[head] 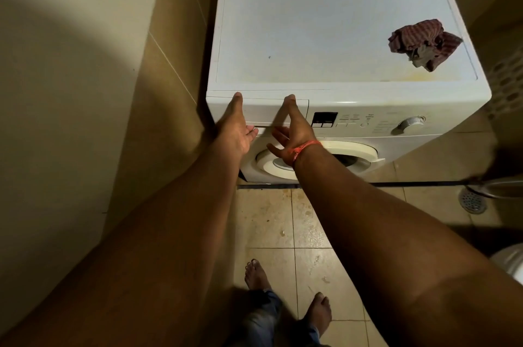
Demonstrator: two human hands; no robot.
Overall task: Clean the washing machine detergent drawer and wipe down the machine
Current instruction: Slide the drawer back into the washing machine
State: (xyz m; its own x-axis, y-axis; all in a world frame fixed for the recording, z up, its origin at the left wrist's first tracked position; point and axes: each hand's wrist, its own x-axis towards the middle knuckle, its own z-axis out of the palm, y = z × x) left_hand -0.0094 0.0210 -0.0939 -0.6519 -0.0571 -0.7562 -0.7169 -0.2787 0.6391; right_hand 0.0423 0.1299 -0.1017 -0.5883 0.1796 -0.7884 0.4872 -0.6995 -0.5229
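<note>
1. Head view, progress: early stage. The detergent drawer (276,111) sits flush in the top-left of the washing machine (339,35) front, so it is not yet out and not yet cleaned.
2. Left hand (236,127): thumb up on the drawer's top edge, fingers reaching in under the drawer's lower lip. Looks like a pinch on the drawer front, palm turned inward.
3. Right hand (290,127): mirrors it, thumb on the top edge further right, upper fingers at the lower lip, the lower ones splayed loose below. Also gripping the drawer front. Orange wrist thread (304,148) on this arm.
4. Judgement: both hands are set to pull the drawer out; that is the step in hand.
5. Cloth (424,43): crumpled, reddish striped, lying on the machine top near the right rear edge, well apart from both hands, not in use.
6. Machine top shows yellowish staining along the front right edge and a small dark speck on the left, so the wipe-down looks not done.
7. Left to do: extract drawer, clean it, refit, wipe top and front.
8. Writing: control panel (353,120) has a dark display, button rows and print around the dial (410,122), all too small and blurred to read. No brand legible.
9. Door (311,157) is below the hands, partly hidden by the right forearm.
</note>
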